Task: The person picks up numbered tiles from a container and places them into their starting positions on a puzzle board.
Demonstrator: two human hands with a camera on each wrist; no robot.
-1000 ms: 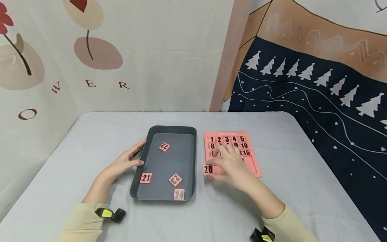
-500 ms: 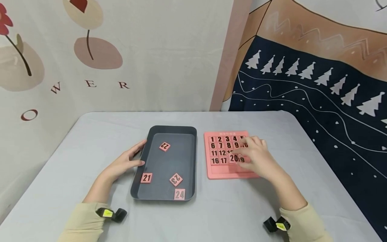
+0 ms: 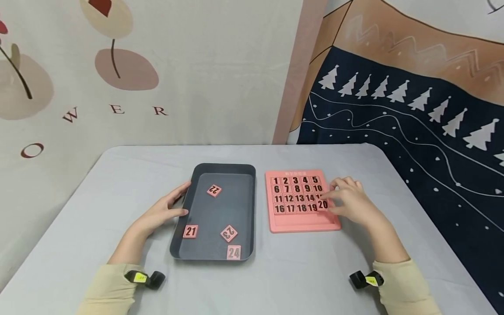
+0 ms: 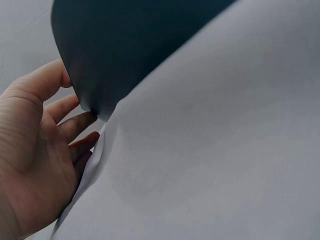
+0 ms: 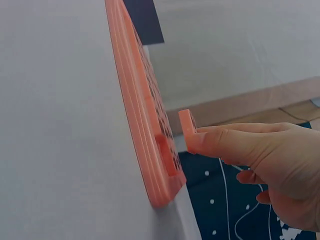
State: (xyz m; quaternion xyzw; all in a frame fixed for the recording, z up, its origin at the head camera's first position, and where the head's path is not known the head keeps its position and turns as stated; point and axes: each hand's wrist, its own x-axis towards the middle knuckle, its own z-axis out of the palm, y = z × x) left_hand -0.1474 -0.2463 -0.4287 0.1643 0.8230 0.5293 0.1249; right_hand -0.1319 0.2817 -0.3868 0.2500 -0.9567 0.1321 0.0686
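Note:
My right hand (image 3: pixel 352 203) pinches a pink number tile marked 20 (image 3: pixel 322 204) between thumb and fingers. It is over the right end of the fourth row on the pink number puzzle board (image 3: pixel 303 224), beside tile 19. In the right wrist view, this tile (image 5: pixel 188 127) is held raised off the board (image 5: pixel 142 132). Rows 1 to 19 lie in order; the bottom row is bare. At the left, my left hand (image 3: pixel 163 213) rests its thumb and fingers, extended, against the side of the dark grey tray (image 3: pixel 212 212); the left wrist view shows them at the tray's wall (image 4: pixel 95 75).
Inside the tray lie tile 22 (image 3: pixel 214 190), tile 21 (image 3: pixel 190 231), tile 23 (image 3: pixel 229 233) and tile 24 (image 3: pixel 234 252). Tray and board stand side by side on a white-covered table (image 3: pixel 291 271), with a narrow gap between them. Printed curtains hang behind.
My right hand has carried tile 20 rightward, from the board's lower left corner across to the right end of the fourth row. The left hand and tray have stayed in place.

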